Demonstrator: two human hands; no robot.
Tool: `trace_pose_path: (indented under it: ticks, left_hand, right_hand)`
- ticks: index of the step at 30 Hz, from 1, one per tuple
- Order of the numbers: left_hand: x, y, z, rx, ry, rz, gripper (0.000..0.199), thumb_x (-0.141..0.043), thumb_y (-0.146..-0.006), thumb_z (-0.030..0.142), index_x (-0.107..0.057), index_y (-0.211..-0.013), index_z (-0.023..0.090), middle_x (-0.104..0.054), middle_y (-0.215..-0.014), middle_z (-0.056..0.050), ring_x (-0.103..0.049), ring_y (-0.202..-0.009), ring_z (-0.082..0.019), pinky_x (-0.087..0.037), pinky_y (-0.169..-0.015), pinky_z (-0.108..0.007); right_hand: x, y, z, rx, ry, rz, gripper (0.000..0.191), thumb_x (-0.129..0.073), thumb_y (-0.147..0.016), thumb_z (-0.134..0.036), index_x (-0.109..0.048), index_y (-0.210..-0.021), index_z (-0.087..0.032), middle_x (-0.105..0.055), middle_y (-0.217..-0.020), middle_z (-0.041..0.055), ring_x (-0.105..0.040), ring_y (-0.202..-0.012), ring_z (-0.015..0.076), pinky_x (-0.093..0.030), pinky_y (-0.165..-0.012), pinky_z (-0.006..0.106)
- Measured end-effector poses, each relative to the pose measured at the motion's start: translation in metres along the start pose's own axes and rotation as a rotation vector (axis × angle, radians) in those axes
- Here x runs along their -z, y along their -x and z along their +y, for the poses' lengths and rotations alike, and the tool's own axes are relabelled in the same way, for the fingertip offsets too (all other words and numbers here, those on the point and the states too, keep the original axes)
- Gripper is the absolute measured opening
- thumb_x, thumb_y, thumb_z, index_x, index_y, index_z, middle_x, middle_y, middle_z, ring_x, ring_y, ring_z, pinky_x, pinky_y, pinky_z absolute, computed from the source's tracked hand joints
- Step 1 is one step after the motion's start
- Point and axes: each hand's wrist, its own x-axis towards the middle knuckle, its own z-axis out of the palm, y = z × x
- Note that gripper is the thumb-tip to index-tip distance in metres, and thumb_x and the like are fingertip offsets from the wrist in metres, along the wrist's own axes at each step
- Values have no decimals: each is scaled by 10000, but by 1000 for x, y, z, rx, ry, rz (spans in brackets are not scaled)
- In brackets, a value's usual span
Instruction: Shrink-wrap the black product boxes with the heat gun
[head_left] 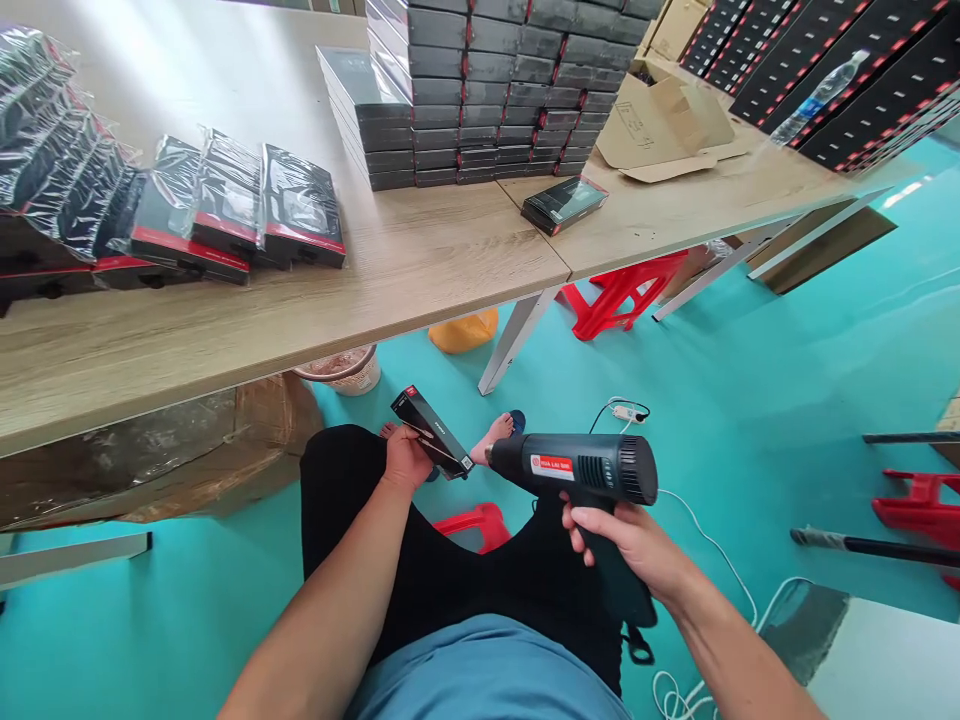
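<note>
My left hand (407, 460) grips a slim black box (433, 432) with a red end, held at a slant above my lap. In my right hand (622, 540) is a black heat gun (577, 468) with a red label, its fingers wrapped round the handle. The nozzle points left and lies close to the lower end of the box. On the table to the left lie several black boxes in loose clear film (300, 205). A tall stack of black boxes (487, 100) stands at the back, and one single box (564, 204) lies near the table edge.
The wooden table (450, 235) runs across in front of me. An opened cardboard box (660, 125) and a plastic bottle (821, 98) are at the right. Below are a waste basket (352, 372), a red stool (619, 295) and a power strip (628, 412) with cables.
</note>
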Motion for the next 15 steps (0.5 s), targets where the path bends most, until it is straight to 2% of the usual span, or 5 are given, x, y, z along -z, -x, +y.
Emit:
trace_pose_path:
  ticks: [3,4,8,11,15]
  left_hand:
    - [-4,3,0,37,-38,-26,199,-610,-546,194,-603,-745,187,-662,-710,-52,-684,-753,-303,-542,-716,-435]
    - [-6,5,-1,46,-66,-39,186,-606,-551,202,-606,-736,183,-656,-688,-52,-678,-718,-292,-541,-697,-427]
    - [-15,13,-9,56,-248,-120,144,-594,-573,201,-633,-703,152,-665,-650,-65,-632,-598,-236,-514,-618,-368]
    - [-16,18,-14,40,-345,-150,136,-597,-590,187,-649,-707,142,-672,-638,-59,-613,-561,-211,-493,-595,-339]
    - [-14,19,-14,25,-379,-166,140,-606,-582,197,-659,-700,144,-679,-641,-62,-622,-570,-216,-497,-610,-343]
  right_hand:
    - [0,2,-4,-30,-44,-135,392,-798,-762,-447,-739,-1017,-154,-715,-889,71,-641,-693,183,-532,-574,297]
    - [-1,2,-5,-25,-48,-128,383,-799,-763,-444,-742,-999,-148,-716,-877,73,-640,-685,180,-535,-575,294]
    - [-3,-8,-14,27,-185,29,349,-798,-773,-411,-745,-999,-151,-713,-848,64,-634,-667,159,-543,-561,260]
    - [-1,-13,-22,26,-327,31,340,-808,-757,-370,-746,-1016,-157,-712,-857,62,-646,-672,158,-542,-531,240]
    - [2,-12,-26,19,-403,14,298,-799,-766,-348,-761,-988,-153,-709,-838,59,-644,-660,145,-543,-522,222]
